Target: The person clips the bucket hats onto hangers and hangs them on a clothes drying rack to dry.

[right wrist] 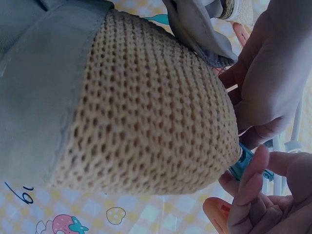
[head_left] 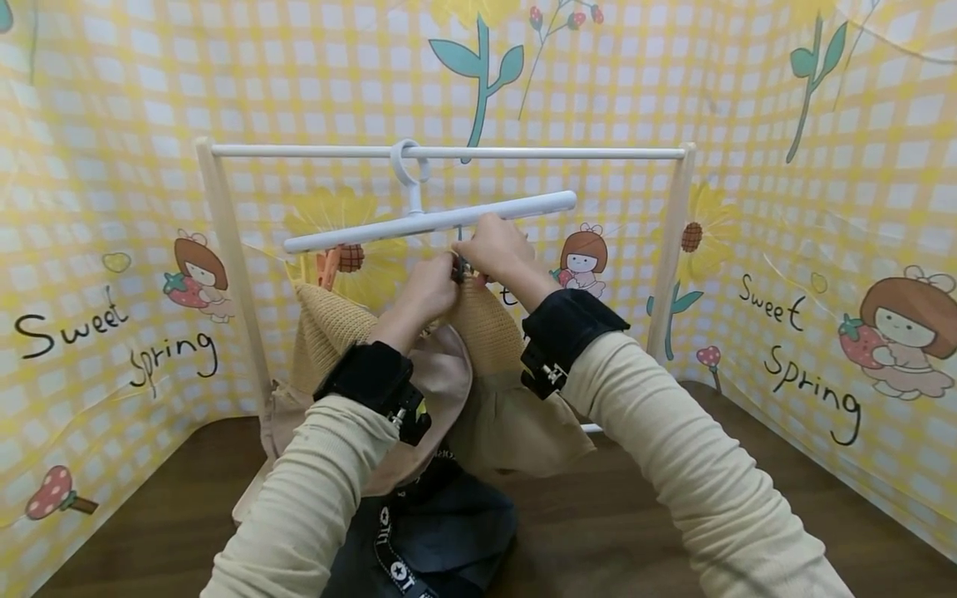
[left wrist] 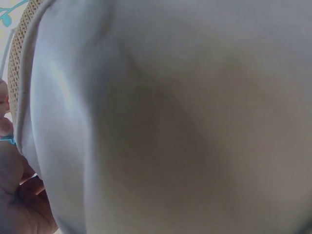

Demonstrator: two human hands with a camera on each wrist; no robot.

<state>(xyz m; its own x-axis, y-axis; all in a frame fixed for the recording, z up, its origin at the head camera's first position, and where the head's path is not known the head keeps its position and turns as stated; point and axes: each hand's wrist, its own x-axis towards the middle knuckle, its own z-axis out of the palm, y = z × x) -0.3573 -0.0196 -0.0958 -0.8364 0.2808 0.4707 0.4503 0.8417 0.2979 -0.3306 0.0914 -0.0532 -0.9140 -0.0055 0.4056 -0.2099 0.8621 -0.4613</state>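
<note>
Under 1 wht hanger [head_left: 508,209], L grip [head_left: 431,288] holds 1 woven hat [right wrist: 151,107]; R grip [head_left: 499,249] pinches 1 teal clip [right wrist: 238,169].

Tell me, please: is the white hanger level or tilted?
Tilted: the head view shows the white hanger with its right end higher.

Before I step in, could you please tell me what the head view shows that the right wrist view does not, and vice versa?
Only the head view shows the wooden posts and printed black strap. Only the right wrist view shows how the fingers of the right hand pinch the teal clip. Both share the woven hat, right hand and left hand.
</note>
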